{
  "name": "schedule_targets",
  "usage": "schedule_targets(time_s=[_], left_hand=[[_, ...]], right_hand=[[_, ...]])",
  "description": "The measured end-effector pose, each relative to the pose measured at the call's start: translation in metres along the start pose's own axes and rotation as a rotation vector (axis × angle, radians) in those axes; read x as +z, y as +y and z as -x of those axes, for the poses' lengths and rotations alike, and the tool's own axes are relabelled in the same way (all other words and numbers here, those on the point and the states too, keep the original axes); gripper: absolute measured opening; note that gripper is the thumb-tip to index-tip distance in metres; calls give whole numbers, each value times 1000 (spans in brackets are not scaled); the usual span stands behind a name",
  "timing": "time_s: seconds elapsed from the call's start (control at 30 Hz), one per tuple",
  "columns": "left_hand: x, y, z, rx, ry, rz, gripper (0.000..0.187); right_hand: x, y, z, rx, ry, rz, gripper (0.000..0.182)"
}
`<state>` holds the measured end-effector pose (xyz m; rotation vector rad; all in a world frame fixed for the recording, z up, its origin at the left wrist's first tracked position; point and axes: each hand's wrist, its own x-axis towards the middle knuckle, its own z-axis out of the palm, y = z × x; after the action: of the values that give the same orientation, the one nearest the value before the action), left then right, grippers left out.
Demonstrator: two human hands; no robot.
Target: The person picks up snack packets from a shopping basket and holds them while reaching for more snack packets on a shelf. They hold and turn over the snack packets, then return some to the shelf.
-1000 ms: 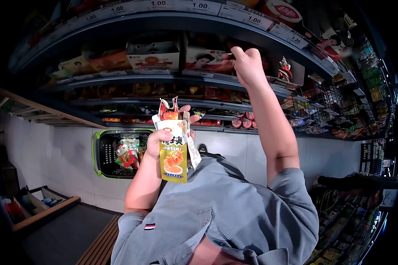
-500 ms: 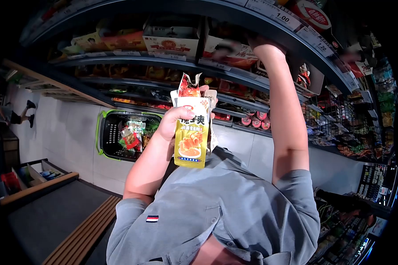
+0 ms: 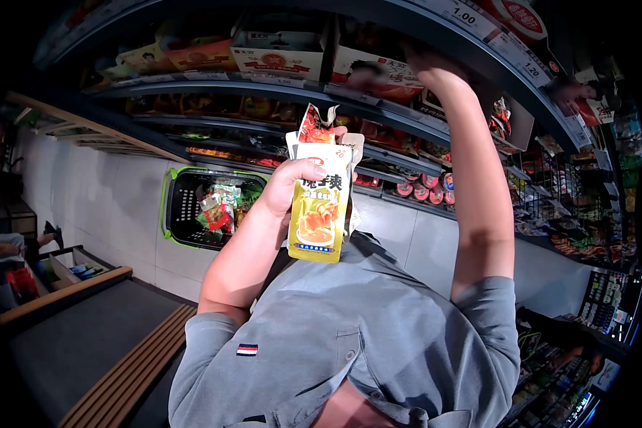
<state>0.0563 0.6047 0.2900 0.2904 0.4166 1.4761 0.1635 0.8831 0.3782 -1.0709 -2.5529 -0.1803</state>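
My left hand is shut on a small bundle of snack packets held up in front of my chest. A yellow packet is in front, with a red one and a white one behind it. My right hand is raised with the arm straight, at a red and white display box on an upper shelf. Its fingers are lost in shadow under the shelf edge, so I cannot tell what they touch.
A black shopping basket with a green rim sits on the tiled floor, holding several snack packets. Curved shelves of snacks with price labels fill the space ahead. A wooden-edged platform lies lower left. Another person stands far left.
My right hand has reached deeper under the upper shelf. My left hand still grips the packets and has drifted slightly right and up in view.
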Motion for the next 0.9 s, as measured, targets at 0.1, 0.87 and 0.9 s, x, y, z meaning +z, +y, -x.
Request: schedule_targets(time_s=[0.1,0.87,0.9], left_hand=[[5,-1,0,11,8,20,81],[21,4,3,74,101,-33,76],[18,3,3,92,62,-38,71]], right_hand=[[20,11,-10,8,27,103,59],[-59,-38,81,-216,530,-452,21],[-53,-44,100,-319,500,-618,22]])
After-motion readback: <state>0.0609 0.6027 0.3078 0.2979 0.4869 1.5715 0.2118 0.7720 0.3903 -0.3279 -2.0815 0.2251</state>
